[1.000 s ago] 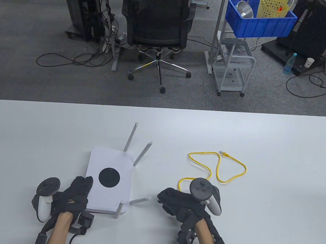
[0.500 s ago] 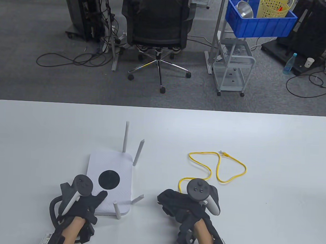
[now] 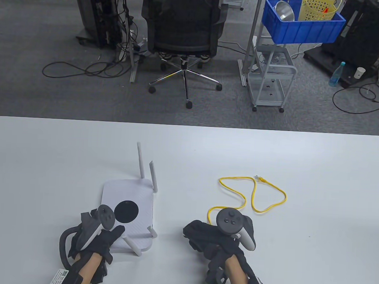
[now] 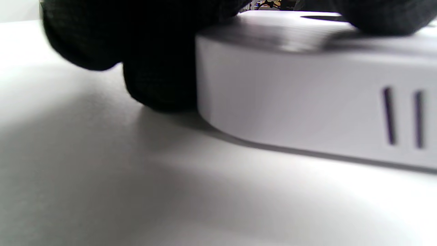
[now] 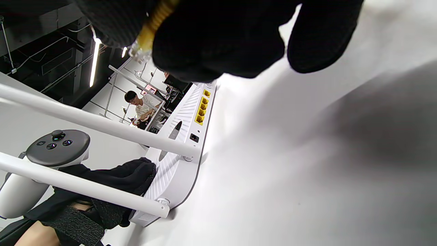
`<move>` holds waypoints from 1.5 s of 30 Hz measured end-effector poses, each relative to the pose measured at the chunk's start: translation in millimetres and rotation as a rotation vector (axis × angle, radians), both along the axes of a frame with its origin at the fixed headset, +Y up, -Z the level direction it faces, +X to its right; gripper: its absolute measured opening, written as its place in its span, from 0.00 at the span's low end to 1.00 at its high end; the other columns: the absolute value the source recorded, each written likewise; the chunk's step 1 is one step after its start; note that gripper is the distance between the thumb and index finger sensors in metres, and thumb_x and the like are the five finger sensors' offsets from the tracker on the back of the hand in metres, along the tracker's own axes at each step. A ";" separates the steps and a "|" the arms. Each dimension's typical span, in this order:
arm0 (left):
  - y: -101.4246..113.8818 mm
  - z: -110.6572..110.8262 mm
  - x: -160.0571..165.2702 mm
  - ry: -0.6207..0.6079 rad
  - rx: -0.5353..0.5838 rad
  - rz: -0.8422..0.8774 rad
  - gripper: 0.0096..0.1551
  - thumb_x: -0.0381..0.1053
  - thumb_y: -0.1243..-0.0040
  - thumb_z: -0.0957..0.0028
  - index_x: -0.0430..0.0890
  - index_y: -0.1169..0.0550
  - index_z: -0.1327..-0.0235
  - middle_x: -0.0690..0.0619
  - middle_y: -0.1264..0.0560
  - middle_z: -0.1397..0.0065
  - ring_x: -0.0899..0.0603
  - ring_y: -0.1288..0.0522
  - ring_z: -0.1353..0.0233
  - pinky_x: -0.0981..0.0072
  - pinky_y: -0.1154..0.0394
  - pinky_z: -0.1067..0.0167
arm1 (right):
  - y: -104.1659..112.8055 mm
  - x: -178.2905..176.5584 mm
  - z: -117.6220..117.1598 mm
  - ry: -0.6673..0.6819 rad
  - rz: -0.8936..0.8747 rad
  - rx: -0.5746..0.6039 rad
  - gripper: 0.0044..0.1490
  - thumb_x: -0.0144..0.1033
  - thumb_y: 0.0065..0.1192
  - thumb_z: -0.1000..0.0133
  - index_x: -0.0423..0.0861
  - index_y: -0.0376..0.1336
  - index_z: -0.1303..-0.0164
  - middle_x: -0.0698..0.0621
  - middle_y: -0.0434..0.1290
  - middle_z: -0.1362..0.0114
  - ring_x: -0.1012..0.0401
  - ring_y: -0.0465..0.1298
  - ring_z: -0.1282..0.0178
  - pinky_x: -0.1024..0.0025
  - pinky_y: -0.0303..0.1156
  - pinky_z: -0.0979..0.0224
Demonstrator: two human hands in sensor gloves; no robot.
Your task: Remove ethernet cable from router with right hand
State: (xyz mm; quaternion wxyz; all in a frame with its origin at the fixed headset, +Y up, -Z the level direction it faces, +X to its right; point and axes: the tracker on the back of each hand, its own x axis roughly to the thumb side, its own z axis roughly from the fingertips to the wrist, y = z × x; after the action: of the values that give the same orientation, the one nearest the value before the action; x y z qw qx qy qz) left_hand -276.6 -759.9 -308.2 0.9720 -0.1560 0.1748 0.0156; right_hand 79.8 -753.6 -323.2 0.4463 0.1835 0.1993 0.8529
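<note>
The white router (image 3: 127, 205) with a black disc on top lies flat on the table, antennas (image 3: 141, 161) pointing away. My left hand (image 3: 110, 234) grips its near left corner; in the left wrist view fingers (image 4: 157, 68) press the router's side (image 4: 290, 102) and top. My right hand (image 3: 199, 233) rests to the right of the router and pinches the plug end of the yellow ethernet cable (image 3: 253, 193). The right wrist view shows the plug (image 5: 150, 30) between my fingers (image 5: 218, 41), apart from the router's yellow ports (image 5: 201, 109), which are open.
The cable lies in loose loops on the white table (image 3: 314, 250), its far plug (image 3: 260, 178) free. Two near antennas (image 5: 102, 126) stick out toward my right hand. Beyond the table stand an office chair (image 3: 182, 30) and a cart with a blue bin (image 3: 301, 27).
My left hand moved right onto the router's near left corner. The router turned, its far antennas swinging left. My right hand with the cable end hardly moved.
</note>
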 end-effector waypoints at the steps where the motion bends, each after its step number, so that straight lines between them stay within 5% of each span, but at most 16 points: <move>1: -0.2 0.2 -0.8 0.003 0.001 0.007 0.61 0.76 0.48 0.58 0.39 0.43 0.20 0.37 0.23 0.35 0.40 0.15 0.51 0.48 0.21 0.52 | 0.5 0.1 -0.1 -0.002 0.004 0.005 0.35 0.53 0.53 0.38 0.37 0.66 0.34 0.48 0.78 0.51 0.57 0.78 0.55 0.40 0.69 0.30; 6: 1.3 0.1 -3.3 0.005 0.018 0.021 0.57 0.74 0.47 0.53 0.40 0.43 0.20 0.37 0.23 0.34 0.39 0.15 0.49 0.46 0.22 0.50 | 9.1 3.0 0.4 -0.045 0.026 0.073 0.35 0.48 0.55 0.37 0.36 0.61 0.29 0.47 0.76 0.44 0.56 0.77 0.49 0.39 0.68 0.29; 10: 10.1 2.6 -6.5 0.012 0.088 0.051 0.54 0.73 0.50 0.50 0.44 0.46 0.19 0.38 0.29 0.24 0.33 0.22 0.33 0.39 0.28 0.37 | 20.6 8.5 1.8 -0.086 0.072 0.175 0.35 0.39 0.55 0.37 0.35 0.55 0.24 0.43 0.72 0.36 0.52 0.75 0.42 0.37 0.66 0.27; 16: 23.0 7.4 -5.3 -0.048 0.184 0.162 0.55 0.74 0.52 0.50 0.50 0.55 0.18 0.41 0.45 0.10 0.30 0.48 0.12 0.26 0.52 0.23 | 33.9 17.6 5.9 -0.234 0.256 0.389 0.35 0.33 0.56 0.38 0.35 0.54 0.23 0.41 0.71 0.33 0.50 0.74 0.39 0.35 0.64 0.27; 22: 28.5 10.8 5.0 -0.154 0.220 0.200 0.57 0.75 0.52 0.53 0.57 0.61 0.20 0.48 0.66 0.09 0.35 0.74 0.16 0.33 0.76 0.29 | 38.2 18.8 11.5 -0.362 0.614 0.647 0.33 0.35 0.55 0.39 0.39 0.57 0.24 0.41 0.70 0.31 0.50 0.73 0.36 0.32 0.60 0.26; 29: 28.1 12.0 13.0 -0.213 0.213 0.182 0.55 0.75 0.52 0.54 0.59 0.60 0.20 0.49 0.69 0.11 0.34 0.77 0.19 0.34 0.78 0.32 | 25.7 19.4 5.9 -0.370 0.794 0.667 0.32 0.37 0.57 0.40 0.41 0.60 0.25 0.36 0.62 0.25 0.41 0.64 0.28 0.26 0.50 0.26; 45: 22.4 10.8 13.3 -0.205 0.146 0.213 0.57 0.75 0.53 0.54 0.56 0.61 0.20 0.46 0.69 0.12 0.33 0.76 0.19 0.33 0.76 0.32 | -2.0 12.0 -6.2 -0.254 0.983 0.556 0.32 0.42 0.66 0.44 0.43 0.66 0.31 0.46 0.75 0.36 0.50 0.76 0.36 0.29 0.58 0.26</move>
State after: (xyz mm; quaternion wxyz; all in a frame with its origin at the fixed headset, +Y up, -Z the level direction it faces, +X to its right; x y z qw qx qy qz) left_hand -263.3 -737.5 -297.4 0.9864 -0.1036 0.0555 0.1151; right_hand 91.9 -755.6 -329.5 -0.0468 0.0758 -0.0258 0.9957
